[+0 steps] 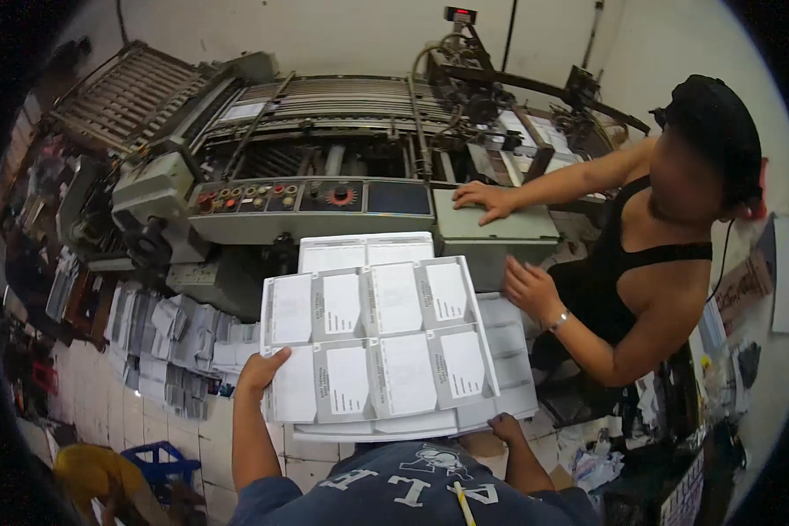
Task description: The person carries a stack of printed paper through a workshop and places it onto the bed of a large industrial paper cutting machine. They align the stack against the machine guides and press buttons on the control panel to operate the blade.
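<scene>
A stack of printed sheets (373, 342), with grey and white panels in two rows, lies in front of my body. My left hand (265, 372) grips its left edge, thumb on top and fingers hidden underneath. Low on the right, my right hand (505, 428) is curled closed beside the near right corner of the lower paper; whatever it may hold is hidden. Under and beyond the top stack, more sheets (366, 248) show at the far side. Another paper pile (510, 351) shows along its right.
A large printing machine stretches across the back, its control panel (311, 197) facing me. To the right, a co-worker (649, 237) rests one hand on a green metal cover (491, 223). Paper bundles (180, 337) line the floor at left, near a blue plastic crate (159, 462).
</scene>
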Available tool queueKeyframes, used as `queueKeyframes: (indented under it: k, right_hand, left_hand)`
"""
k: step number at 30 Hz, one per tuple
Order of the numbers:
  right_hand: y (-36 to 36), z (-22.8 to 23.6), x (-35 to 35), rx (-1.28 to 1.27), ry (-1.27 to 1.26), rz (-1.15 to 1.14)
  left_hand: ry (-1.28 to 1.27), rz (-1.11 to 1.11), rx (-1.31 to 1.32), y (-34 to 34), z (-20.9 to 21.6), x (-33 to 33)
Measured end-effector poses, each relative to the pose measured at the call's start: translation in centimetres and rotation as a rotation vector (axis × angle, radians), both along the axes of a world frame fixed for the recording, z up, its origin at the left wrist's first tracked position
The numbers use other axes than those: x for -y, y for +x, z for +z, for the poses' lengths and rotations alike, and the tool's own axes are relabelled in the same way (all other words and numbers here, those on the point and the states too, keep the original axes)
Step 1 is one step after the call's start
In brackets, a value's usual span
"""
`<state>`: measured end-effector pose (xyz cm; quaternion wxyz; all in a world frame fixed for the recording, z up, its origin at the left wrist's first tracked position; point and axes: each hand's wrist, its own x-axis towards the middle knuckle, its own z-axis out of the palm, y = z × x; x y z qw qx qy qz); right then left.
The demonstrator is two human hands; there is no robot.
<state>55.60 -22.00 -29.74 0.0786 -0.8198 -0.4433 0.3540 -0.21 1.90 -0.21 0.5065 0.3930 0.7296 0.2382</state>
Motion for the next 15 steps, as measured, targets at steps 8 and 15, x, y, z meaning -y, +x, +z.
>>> queueKeyframes:
  k: [8,15]
  right_hand:
    - [-2.5,10.8,-2.5,-0.203,-0.020,-0.096]
    - [-1.6,24.0,-4.7,-0.413,0.174,-0.124]
  left_hand:
    - [0.008,0.009,0.019,-1.0,-1.9,-0.3]
    - [-0.017,-0.076,-0.084,-0.5,-1.9,-0.8]
